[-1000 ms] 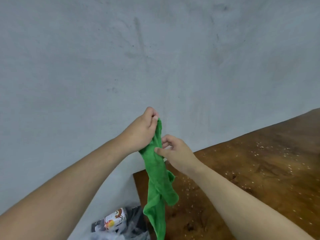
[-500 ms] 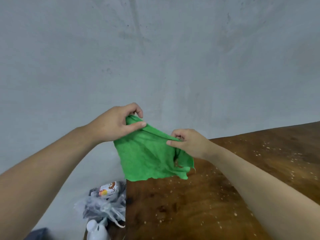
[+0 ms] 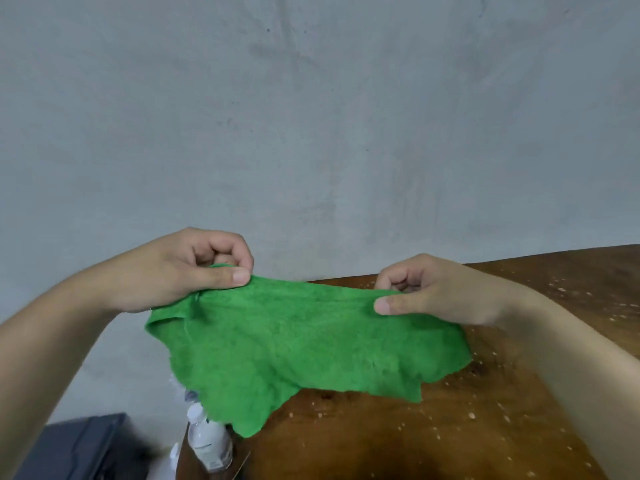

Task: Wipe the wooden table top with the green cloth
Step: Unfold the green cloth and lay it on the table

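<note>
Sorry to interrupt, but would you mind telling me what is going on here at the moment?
A person holds a green cloth spread out in the air, the left hand and right hand each pinching its top edge. It hangs above the wooden table, which is dotted with pale crumbs. Wiping has not begun. A small plastic bottle stands at the table's left edge.

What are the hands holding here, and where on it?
The green cloth, pinched along its top edge: left hand at one end, right hand at the other.
</note>
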